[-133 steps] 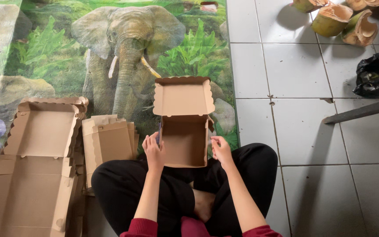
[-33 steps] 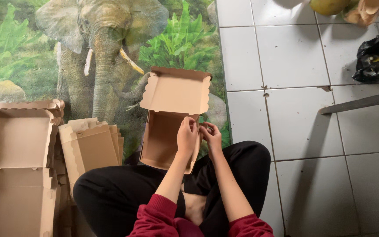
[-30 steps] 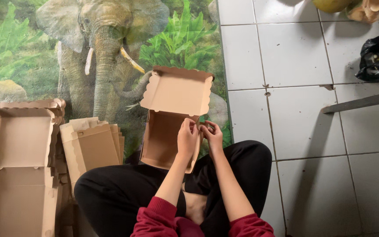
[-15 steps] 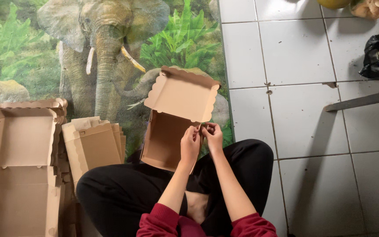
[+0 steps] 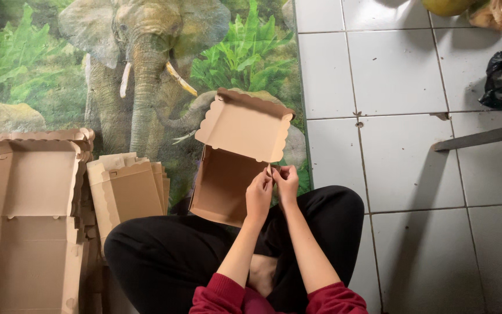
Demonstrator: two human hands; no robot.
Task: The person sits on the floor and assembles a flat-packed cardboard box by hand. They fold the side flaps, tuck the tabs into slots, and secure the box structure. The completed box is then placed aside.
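White floor tiles [image 5: 396, 70] beside elephant-print mat [image 5: 146, 70] | brown scalloped-edge cardboard box [image 5: 233, 168] stood open before crossed legs | left hand [image 5: 259, 195], right hand [image 5: 286, 181] both pinched its right side flap | advice: crease fully, tuck squarely.

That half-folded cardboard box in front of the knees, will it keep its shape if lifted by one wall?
Probably not: the cardboard box looks thin, with its scalloped lid standing open, so it would likely flex. It seems light and empty. Both hands, left hand and right hand, pinch its right wall.
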